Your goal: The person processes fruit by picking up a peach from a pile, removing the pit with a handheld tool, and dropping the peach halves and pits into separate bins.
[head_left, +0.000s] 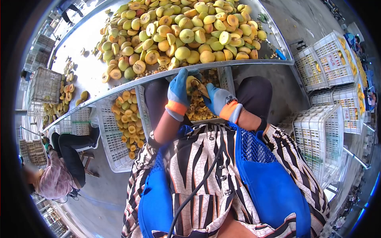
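My left hand (pixel 178 89), in a blue glove with an orange cuff, is closed around a yellow peach (pixel 192 83) just below the table's metal edge (pixel 222 65). My right hand (pixel 217 100), gloved the same way, holds a small knife (pixel 203 91) against the fruit. Beneath both hands a white crate (pixel 226 79) between my knees holds a pile of pits and scraps (pixel 197 112). A large heap of whole and halved peaches (pixel 178 35) covers the table in front of me.
A white crate (pixel 109 139) of peach halves stands at my left knee. Stacked white crates (pixel 319 137) rise on the right, more (pixel 323 59) behind them. Another person (pixel 59 166) sits at the lower left. Loose halves (pixel 67 89) lie along the table's left part.
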The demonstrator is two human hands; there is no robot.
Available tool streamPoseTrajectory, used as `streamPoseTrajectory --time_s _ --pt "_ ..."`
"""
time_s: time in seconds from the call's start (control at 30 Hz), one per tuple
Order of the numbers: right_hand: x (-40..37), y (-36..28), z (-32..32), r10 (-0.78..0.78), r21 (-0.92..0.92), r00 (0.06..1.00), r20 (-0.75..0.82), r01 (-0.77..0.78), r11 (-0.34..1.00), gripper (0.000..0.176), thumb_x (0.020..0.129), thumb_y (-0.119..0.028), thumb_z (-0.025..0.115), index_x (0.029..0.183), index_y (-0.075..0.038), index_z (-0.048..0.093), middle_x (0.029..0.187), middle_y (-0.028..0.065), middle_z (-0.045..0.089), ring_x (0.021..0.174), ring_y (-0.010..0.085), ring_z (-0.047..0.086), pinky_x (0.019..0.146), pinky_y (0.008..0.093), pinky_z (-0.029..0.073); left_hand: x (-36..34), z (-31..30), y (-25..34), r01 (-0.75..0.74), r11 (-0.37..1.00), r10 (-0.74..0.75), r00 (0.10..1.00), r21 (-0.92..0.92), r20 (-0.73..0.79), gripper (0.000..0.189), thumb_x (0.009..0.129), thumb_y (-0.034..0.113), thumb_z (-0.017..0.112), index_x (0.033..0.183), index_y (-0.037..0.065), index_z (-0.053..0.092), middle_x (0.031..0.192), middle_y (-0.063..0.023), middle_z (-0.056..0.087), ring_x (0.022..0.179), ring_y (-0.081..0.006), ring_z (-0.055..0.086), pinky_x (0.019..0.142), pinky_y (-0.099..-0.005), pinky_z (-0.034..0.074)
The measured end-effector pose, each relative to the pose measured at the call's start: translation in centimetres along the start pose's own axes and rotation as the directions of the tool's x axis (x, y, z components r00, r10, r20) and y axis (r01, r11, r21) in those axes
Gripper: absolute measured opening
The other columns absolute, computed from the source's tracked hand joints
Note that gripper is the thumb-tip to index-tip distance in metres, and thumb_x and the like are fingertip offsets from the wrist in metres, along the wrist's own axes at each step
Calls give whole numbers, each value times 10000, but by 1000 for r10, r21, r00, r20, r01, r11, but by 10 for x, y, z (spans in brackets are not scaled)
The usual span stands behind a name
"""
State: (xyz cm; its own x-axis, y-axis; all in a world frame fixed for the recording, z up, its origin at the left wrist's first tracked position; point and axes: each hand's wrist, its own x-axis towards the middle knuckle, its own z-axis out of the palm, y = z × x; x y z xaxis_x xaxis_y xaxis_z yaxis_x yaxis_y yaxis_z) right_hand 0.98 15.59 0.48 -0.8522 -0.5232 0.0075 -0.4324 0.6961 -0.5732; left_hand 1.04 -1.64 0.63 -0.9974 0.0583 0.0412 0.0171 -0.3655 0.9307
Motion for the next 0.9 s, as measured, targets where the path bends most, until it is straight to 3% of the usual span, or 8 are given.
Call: streamPoseTrajectory --time_s 0.07,0.43,0.63,0.7,0.73,0.77,0.83,0.9 --pt "1 9 8 -20 -86 999 25 22 996 268 794 -140 617 962 7 467 760 266 615 736 440 609 626 499 484 -1 14 6 -17 999 8 983 -46 -184 384 961 304 467 949 -30 653 871 -94 666 782 -161 623 730 -277 501" --pt "-11 12 33 47 101 999 -11 -46 994 269 792 -168 650 937 16 518 753 277 606 733 446 601 607 486 477 2 7 -17 -64 935 121 982 350 -145 403 994 234 329 942 -1 652 892 -54 684 785 -157 643 773 -270 496" --pt "2 15 29 -11 138 997 -80 22 990 296 833 -228 636 986 5 539 709 223 625 637 386 627 557 448 484 10 -12 -42 222 965 -248 945 -139 -213 418 983 331 352 1109 9 587 957 -96 667 865 -192 635 813 -309 500" --pt "4 -8 8 394 541 897 202 -438 718 327 822 -276 642 1012 -15 588 746 220 643 698 318 664 610 399 516 14 -38 -82 8 1000 -12 957 -16 -288 374 925 276 508 1191 13 525 1051 -119 639 926 -208 625 867 -329 493" --pt "5 -12 3 448 627 856 259 -501 596 346 825 -317 649 1015 -30 612 727 170 650 663 256 666 592 356 515 -4 -7 -28 -140 654 256 966 744 -43 415 821 123 639 1200 12 510 1126 -118 611 986 -215 612 911 -339 477" --pt "6 -10 4 447 628 857 256 -499 597 346 825 -317 649 1015 -30 612 727 170 650 663 256 666 592 356 515 -4 -7 -25 -144 653 259 965 744 -41 415 821 123 639 1200 12 510 1126 -118 611 986 -215 612 911 -339 477" --pt "9 -6 5 235 582 942 -240 -54 811 354 822 -333 657 1034 -52 612 727 158 655 651 284 663 601 374 515 -6 -8 -20 -206 623 262 964 755 47 544 711 3 705 1213 16 495 1115 -116 614 1019 -223 607 929 -336 468" --pt "10 -3 8 163 543 948 -274 12 840 336 815 -327 668 1020 -65 617 746 170 654 676 331 656 611 390 511 -7 -3 -16 -247 559 284 954 792 97 534 718 1 701 1211 19 498 1118 -114 614 1025 -224 605 927 -335 469"
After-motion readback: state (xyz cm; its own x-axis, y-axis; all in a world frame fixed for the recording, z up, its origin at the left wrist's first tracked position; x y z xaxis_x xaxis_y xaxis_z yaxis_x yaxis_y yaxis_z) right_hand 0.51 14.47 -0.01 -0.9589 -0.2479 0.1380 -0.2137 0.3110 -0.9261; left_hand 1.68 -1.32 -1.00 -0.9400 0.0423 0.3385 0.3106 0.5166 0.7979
